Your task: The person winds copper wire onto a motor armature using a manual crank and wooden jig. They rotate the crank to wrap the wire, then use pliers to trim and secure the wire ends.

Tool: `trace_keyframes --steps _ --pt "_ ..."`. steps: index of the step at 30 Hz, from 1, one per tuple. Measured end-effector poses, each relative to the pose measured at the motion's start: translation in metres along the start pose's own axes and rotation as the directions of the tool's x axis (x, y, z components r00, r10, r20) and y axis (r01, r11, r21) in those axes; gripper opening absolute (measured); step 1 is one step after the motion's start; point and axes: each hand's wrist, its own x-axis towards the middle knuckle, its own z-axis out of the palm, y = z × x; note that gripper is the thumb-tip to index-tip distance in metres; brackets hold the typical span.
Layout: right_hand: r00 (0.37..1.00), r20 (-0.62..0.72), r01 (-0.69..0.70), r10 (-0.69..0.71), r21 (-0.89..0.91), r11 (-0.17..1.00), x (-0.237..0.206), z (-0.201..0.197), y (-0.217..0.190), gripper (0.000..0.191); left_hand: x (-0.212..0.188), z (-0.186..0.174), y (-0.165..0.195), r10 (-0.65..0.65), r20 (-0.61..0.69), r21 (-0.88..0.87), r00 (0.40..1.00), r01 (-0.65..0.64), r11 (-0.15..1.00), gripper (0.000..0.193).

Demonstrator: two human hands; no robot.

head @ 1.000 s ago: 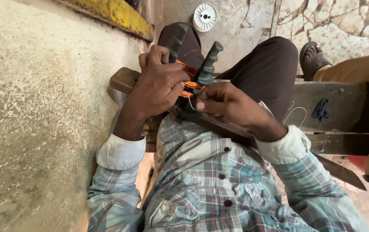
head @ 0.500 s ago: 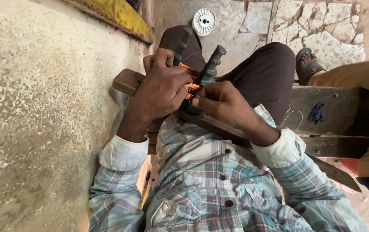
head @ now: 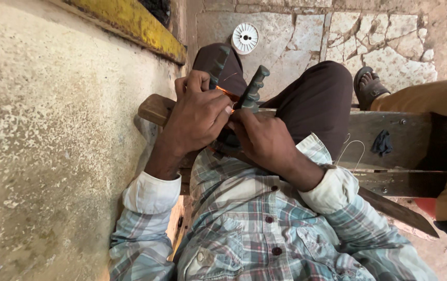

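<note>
Both hands meet over my lap on a dark grey-green part with two ridged prongs (head: 254,89) that stick up past my fingers. My left hand (head: 197,117) wraps over its near-left side, fingers curled, where thin orange-copper wire (head: 225,93) shows by my fingertips. Closed around the lower body of the part, just under the right prong, is my right hand (head: 262,138). Most of the part is hidden beneath both hands. I sit in a plaid shirt and dark trousers.
A rough plastered wall (head: 52,156) with a yellow ledge (head: 130,23) stands close on my left. I sit on a wooden bench (head: 405,127) bearing a dark rag (head: 382,143) and a thin wire loop (head: 353,148). A white round disc (head: 245,38) lies on the cracked stone floor. Another person's sandalled foot (head: 369,86) is at right.
My hands have drawn closer together over the part, and less of the orange wire shows between them. The view has shifted slightly.
</note>
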Motion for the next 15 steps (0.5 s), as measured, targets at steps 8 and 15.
trace_keyframes --steps 8,15 --pt "0.998 -0.015 0.054 -0.055 -0.090 0.994 -0.0002 0.0038 0.0028 0.016 0.0023 0.0002 0.0005 -0.044 0.018 0.018 0.999 0.043 0.999 0.014" --pt "0.991 -0.064 0.112 -0.118 -0.087 0.990 -0.0032 0.0070 0.0054 0.017 0.0064 -0.0035 0.0030 -0.071 0.047 -0.022 0.996 0.072 0.997 0.013"
